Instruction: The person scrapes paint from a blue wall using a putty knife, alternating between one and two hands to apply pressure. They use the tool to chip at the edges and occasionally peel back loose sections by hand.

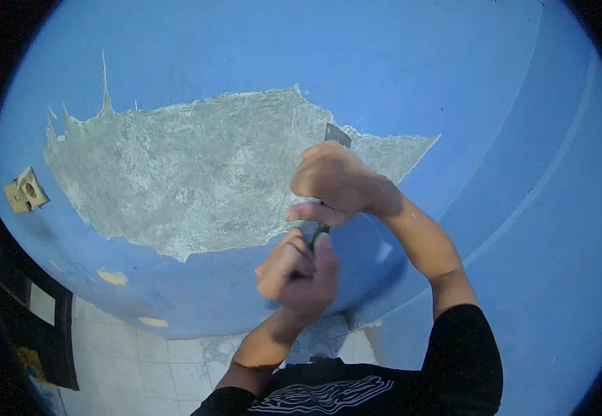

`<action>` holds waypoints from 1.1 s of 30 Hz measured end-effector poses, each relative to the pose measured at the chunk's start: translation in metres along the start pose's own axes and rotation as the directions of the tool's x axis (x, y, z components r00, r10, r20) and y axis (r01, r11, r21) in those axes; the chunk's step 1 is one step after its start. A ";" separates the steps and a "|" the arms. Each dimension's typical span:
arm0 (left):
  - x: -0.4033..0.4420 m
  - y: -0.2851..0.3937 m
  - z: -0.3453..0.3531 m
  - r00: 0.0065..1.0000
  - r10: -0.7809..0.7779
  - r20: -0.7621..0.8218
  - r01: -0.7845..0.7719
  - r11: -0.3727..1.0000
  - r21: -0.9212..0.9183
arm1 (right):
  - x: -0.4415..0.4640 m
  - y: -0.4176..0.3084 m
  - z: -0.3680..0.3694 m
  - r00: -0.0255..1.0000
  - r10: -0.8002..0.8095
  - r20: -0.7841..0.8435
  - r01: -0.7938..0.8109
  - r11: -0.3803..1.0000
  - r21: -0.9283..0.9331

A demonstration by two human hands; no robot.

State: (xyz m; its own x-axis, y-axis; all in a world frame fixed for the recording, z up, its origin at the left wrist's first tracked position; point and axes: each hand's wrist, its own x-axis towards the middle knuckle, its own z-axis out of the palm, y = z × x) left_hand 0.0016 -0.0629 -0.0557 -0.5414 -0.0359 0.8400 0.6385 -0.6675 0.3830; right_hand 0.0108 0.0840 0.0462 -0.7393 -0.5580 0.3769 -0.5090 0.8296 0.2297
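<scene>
A scraper [338,135] with a flat grey metal blade points up at the wall, its tip by the upper right edge of a bare grey plaster patch [176,173]. My right hand [332,177] is closed around the scraper just below the blade. Lower down, my left hand [297,274] is closed on the dark handle end, slightly blurred. Most of the handle is hidden by the fingers. Around the patch, blue paint [412,62] ends in a ragged edge with thin pointed strips at the upper left.
A wall socket [29,191] sits in the wall at the left. Small pale chips [112,277] mark the blue paint low down. Below lies a white tiled floor [155,360], with a dark-framed object [41,312] at the lower left. The wall bends at a corner on the right.
</scene>
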 end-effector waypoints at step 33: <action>-0.179 -0.044 0.018 0.476 -0.701 0.531 0.781 0.615 0.111 | -0.218 -0.193 0.185 -0.203 0.963 -0.177 -0.579 0.028 0.815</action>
State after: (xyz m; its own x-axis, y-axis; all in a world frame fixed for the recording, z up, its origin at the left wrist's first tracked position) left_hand 0.0805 -0.0137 -0.2154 -0.4149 0.8457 0.3356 0.0305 -0.3557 0.9341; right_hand 0.1888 0.0418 -0.2459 -0.2626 0.9159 0.3034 0.0542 0.3280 -0.9431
